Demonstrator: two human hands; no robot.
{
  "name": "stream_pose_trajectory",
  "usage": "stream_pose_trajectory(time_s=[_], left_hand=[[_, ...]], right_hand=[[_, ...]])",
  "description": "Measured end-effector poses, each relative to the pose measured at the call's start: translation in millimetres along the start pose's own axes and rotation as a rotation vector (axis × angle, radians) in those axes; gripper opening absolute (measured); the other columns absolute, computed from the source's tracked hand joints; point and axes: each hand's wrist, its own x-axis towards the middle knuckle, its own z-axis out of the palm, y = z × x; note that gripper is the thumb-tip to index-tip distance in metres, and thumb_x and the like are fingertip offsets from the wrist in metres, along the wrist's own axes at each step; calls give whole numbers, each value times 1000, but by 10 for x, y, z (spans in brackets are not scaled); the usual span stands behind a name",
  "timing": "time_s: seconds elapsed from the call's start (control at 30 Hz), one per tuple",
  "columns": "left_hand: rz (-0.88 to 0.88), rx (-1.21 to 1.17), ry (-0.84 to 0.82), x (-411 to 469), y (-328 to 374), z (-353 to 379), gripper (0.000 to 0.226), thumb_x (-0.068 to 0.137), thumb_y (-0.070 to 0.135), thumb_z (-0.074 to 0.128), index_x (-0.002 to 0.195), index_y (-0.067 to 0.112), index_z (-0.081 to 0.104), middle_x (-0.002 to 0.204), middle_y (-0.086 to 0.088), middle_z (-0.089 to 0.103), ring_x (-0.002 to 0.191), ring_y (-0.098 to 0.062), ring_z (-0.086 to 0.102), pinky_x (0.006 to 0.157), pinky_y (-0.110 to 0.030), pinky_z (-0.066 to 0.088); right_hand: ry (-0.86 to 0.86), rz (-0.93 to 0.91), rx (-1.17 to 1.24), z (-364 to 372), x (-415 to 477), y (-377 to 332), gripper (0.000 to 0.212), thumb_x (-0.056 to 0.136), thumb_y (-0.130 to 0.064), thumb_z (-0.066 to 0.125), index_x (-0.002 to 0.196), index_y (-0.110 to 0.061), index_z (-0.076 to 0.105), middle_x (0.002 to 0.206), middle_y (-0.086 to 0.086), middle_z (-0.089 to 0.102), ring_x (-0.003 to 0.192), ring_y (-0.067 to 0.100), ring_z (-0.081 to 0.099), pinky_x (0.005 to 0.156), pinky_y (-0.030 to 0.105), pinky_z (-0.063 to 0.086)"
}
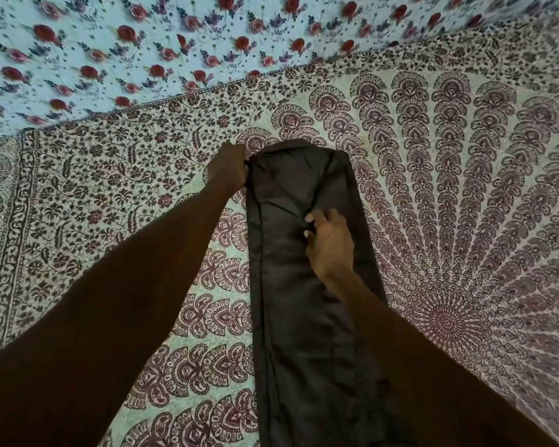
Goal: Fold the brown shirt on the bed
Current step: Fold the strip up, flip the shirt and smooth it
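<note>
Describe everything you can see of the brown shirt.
The brown shirt is dark, smooth-looking cloth, folded lengthwise into a long narrow strip with seams and soft creases. It lies flat on the patterned bedspread, running away from the person. The left hand grips its far left corner; the right hand touches its middle, hold unclear.

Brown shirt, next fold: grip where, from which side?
Probably the two far corners, coming in from the long edges. The brown shirt lies as a long narrow strip running away from the person, so lifting that end folds it back lengthwise. The left hand grips the far left corner; the right hand rests mid-strip.
</note>
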Motion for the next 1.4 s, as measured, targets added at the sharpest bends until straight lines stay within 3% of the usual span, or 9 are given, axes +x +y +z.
stream_pose_trajectory(time_s=[0.2,0.4,0.47,0.83,1.0,1.1,1.17,1.27,1.4], left_hand=[[-7,382,-11,36,73,-222,25,86,2,56,109,6,64,117,-20,59,108,-43,60,85,-50,50],[-483,-291,48,-217,184,-6,55,93,9,50,143,3,29,138,-22,47,126,-38,48,98,-43,43],[-613,-418,52,-370,189,151,48,93,12,50,137,-4,38,136,-24,51,125,-38,50,98,-39,43],[-683,-531,158,-575,191,309,29,89,11,54,114,2,67,119,-18,66,115,-35,59,94,-35,47],[-726,-496,75,-421,67,186,34,93,13,49,123,-2,57,128,-20,59,119,-36,56,94,-37,48],[-624,-455,408,-567,180,145,33,89,5,50,123,6,50,129,-16,51,113,-32,55,92,-45,47],[-381,-364,585,-699,192,231,30,91,8,47,120,10,52,125,-12,52,110,-27,53,91,-45,47],[-18,-197,381,-865,160,536,41,98,29,40,135,12,47,139,-11,47,128,-27,45,104,-44,37],[22,3,29,-856,18,819,68,95,50,26,153,16,18,161,-4,16,149,-28,11,118,-52,13]], right_hand=[[-111,-100,-35,45,72,-87,31,90,-18,58,121,-21,56,116,8,52,106,27,53,84,39,51],[-90,-59,-63,101,87,-106,38,91,-22,58,128,-22,52,119,9,51,106,28,52,86,40,50],[-50,-72,-90,112,63,-100,39,90,-22,59,129,-23,52,116,9,52,104,28,52,84,40,49],[45,-192,-181,355,-55,-150,43,90,-24,61,132,-21,56,103,10,57,88,29,56,74,39,49],[29,-214,-192,430,-55,-131,44,94,-26,54,138,-20,51,106,10,56,91,30,54,77,40,48],[58,-199,-194,390,-86,-170,44,95,-29,50,139,-21,50,113,9,56,97,29,53,81,41,46],[42,-218,-199,357,-111,-193,46,97,-34,45,141,-23,45,128,9,52,111,30,50,90,44,43],[-55,-232,-203,401,-119,-165,53,100,-47,30,148,-25,35,156,7,31,143,31,27,113,51,25],[-138,-252,-233,489,-92,-90,64,98,-57,16,153,-26,21,163,4,12,150,28,5,119,56,1]])
